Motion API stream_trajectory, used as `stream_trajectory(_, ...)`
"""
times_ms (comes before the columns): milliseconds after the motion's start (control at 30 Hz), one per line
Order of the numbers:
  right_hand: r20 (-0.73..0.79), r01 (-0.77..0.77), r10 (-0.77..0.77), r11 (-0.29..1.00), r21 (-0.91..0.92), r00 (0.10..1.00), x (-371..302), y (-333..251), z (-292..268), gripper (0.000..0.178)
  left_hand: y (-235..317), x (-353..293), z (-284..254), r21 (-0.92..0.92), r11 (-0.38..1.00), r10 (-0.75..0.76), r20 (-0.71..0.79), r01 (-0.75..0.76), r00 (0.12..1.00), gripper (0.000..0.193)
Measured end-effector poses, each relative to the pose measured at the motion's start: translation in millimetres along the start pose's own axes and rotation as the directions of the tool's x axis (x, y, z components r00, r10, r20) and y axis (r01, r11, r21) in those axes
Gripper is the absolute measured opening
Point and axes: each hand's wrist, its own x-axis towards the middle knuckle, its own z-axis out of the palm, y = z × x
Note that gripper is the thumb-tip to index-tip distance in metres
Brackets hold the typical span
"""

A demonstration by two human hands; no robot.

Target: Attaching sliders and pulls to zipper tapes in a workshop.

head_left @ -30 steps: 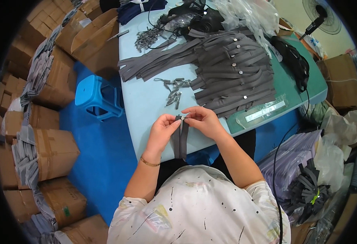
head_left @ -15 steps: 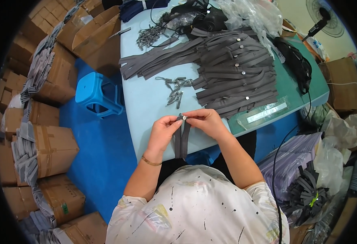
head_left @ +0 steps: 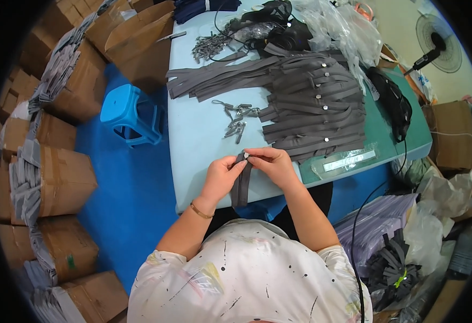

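Near the table's front edge, a dark grey zipper (head_left: 240,191) hangs down between my hands, its silvery slider at the top end. My left hand (head_left: 219,177) is closed, thumb and fingers pinching the zipper's top from the left. From the right, my right hand (head_left: 274,167) pinches the same end at the slider. Fingertips partly hide the slider. Beyond my hands lies a small scatter of grey zipper pulls (head_left: 238,114). To their right, a broad layered stack of grey zippers (head_left: 322,110) shows several silvery sliders in a row.
A larger heap of pulls (head_left: 209,46) and clear plastic bags (head_left: 349,29) lie at the table's far side. A black bag (head_left: 392,102) rests at right. Left on the blue floor stand a blue stool (head_left: 131,113) and cardboard boxes (head_left: 66,180). Wrapped bundles (head_left: 375,215) flank my right.
My view has shifted slightly, so the table and boxes sit a little differently in the picture. Both hands keep pinching the zipper's top end, with only small finger movement.
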Motion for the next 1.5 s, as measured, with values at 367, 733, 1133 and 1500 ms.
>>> stream_trajectory(367,-0.037,0.133,-0.141,0.979,-0.155,0.989,-1.8,7.4,0.2,0.024,-1.2,-2.5,-0.4,-0.183,0.982,-0.036,0.048,0.045,0.998,0.015)
stream_trajectory(733,-0.011,0.270,-0.292,0.897,-0.349,0.956,-7.4,3.2,4.9,0.023,-8.4,-4.9,0.3,-0.201,0.979,-0.020,0.014,0.022,1.000,0.016)
stream_trajectory(1133,-0.013,0.269,-0.279,0.937,-0.223,0.960,2.1,0.6,-2.6,0.015,0.9,-3.8,6.7,0.200,0.975,0.111,-0.046,-0.099,0.993,0.016)
stream_trajectory(1500,0.024,0.342,-0.355,0.878,-0.334,0.935,-9.8,3.1,2.1,0.012,-7.3,-17.0,4.4,0.299,0.927,0.245,-0.021,-0.228,0.969,0.014)
